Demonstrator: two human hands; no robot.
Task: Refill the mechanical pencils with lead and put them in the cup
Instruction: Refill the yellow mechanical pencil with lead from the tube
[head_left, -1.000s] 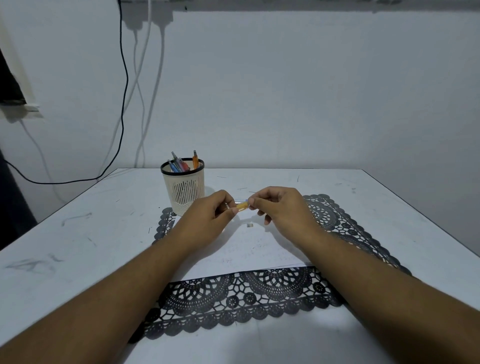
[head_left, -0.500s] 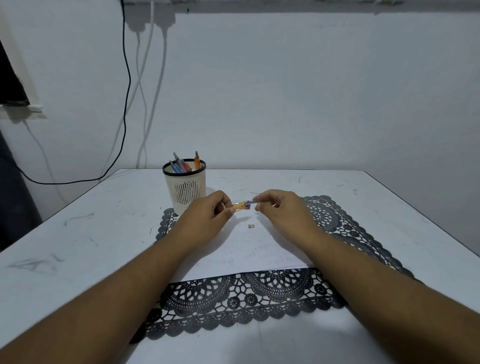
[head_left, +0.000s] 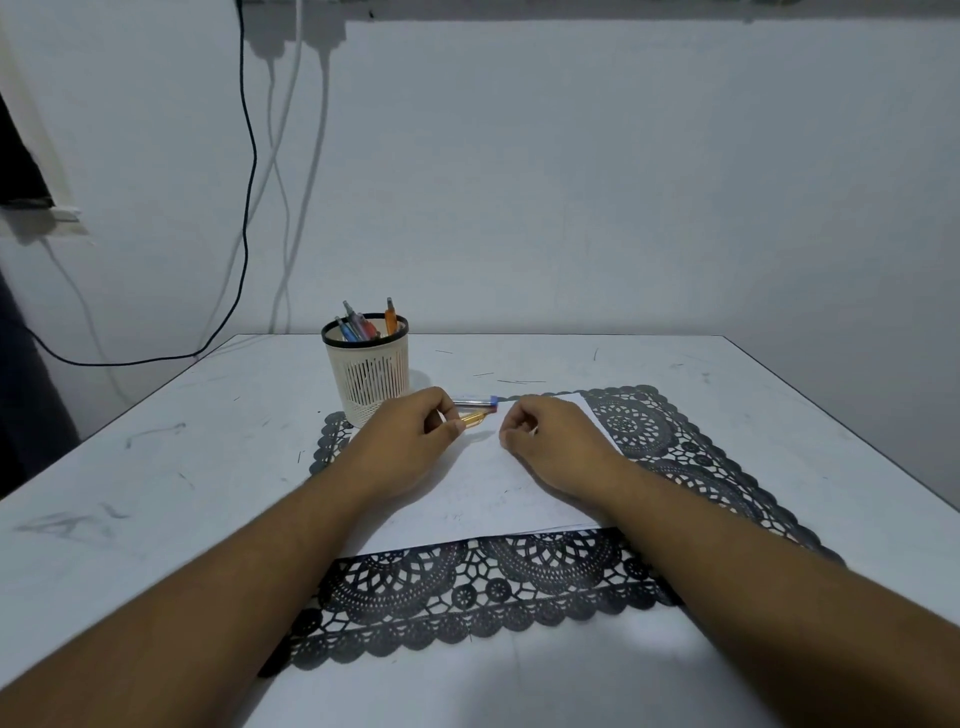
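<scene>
My left hand (head_left: 415, 441) pinches an orange mechanical pencil (head_left: 474, 418) whose end points right, low over the white paper (head_left: 483, 499). Just behind it lies a clear lead tube (head_left: 475, 400) with a blue cap, touched by neither hand. My right hand (head_left: 550, 441) rests on the paper with curled fingers, thumb and forefinger tips together where a small cap piece lay; that piece is now hidden under them. The cream slotted cup (head_left: 369, 379) stands at the back left and holds several pencils (head_left: 363, 327).
The paper lies on a black lace placemat (head_left: 467, 597) on a white table (head_left: 156, 467). Thin loose leads (head_left: 511, 381) lie behind the mat. Cables (head_left: 249, 208) hang down the wall at the left.
My right hand has let go of the lead tube at the pencil's end and dropped to the paper over the small piece. The tube now lies behind the pencil. My left hand has barely moved.
</scene>
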